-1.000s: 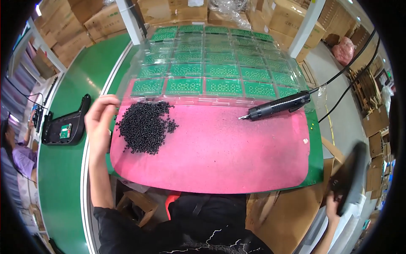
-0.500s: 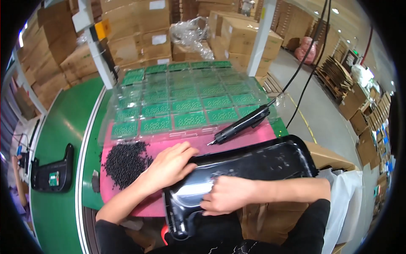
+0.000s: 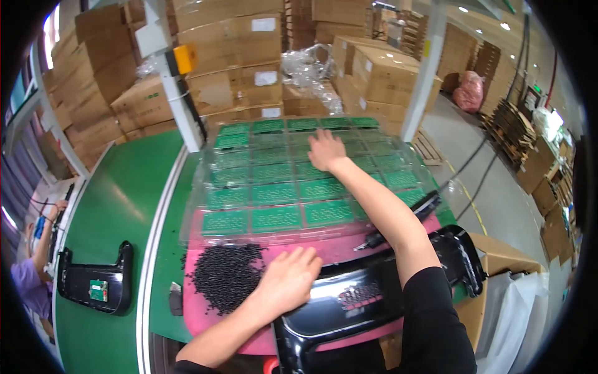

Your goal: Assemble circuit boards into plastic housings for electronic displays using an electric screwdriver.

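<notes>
A glossy black plastic housing (image 3: 355, 290) lies at the front of the pink mat. My left hand (image 3: 291, 277) holds it at its far left rim, fingers bent. Stretched far forward, my right hand (image 3: 326, 151) is over the clear plastic tray (image 3: 246, 239), which carries rows of green circuit boards (image 3: 275, 216). Its fingers are apart and nothing shows in them; whether they touch a board, I cannot tell. Left of my left hand is a pile of small black screw-like pieces (image 3: 225, 277). My right forearm partly covers a black electric screwdriver (image 3: 423, 207) and the housing.
A green conveyor belt (image 3: 118, 206) runs along the left, bearing another black housing (image 3: 78, 274) with a small green board (image 3: 98, 290). Beyond it shows a co-worker's arm (image 3: 45, 240). An open carton (image 3: 498, 252) with white lining stands at right; stacked cartons (image 3: 230, 50) rise behind.
My right hand has left the housing and reached forward over the board tray. The housing has tilted and shifted slightly, with my left hand still at its rim. The view has shifted too.
</notes>
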The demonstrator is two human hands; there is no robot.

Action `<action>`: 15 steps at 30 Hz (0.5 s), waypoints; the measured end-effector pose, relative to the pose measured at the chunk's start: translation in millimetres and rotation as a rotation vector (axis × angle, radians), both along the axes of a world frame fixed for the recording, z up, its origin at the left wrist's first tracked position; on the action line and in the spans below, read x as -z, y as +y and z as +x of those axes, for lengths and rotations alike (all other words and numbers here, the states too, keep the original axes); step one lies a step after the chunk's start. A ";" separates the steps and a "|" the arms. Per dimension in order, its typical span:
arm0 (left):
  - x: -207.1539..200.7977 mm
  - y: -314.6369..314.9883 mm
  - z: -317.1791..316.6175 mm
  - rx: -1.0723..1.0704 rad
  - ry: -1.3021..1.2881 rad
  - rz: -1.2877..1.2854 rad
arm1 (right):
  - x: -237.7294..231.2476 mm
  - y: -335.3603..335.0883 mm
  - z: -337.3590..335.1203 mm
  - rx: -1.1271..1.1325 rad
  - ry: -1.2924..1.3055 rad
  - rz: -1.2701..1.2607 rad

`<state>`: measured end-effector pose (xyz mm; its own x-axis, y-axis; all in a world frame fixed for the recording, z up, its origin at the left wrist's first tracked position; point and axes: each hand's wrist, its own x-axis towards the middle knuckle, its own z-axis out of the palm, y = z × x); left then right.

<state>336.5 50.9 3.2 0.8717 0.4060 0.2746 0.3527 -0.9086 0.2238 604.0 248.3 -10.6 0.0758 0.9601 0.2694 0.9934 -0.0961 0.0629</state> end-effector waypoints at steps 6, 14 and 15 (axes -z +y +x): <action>4.4 -0.7 1.2 0.005 -0.100 0.040 | 18.4 60.1 5.0 0.099 0.078 -0.013; 7.5 4.4 1.6 0.056 -0.110 -0.032 | 4.0 76.0 10.6 0.122 -0.047 -0.296; 7.9 5.0 2.3 0.057 -0.110 -0.023 | 3.4 75.3 15.3 0.108 -0.035 -0.285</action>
<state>338.8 56.0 -4.7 0.8583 0.3643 0.3613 0.2731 -0.9205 0.2795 619.3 323.5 -14.0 0.1769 0.9842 -0.0056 0.9751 -0.1745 0.1366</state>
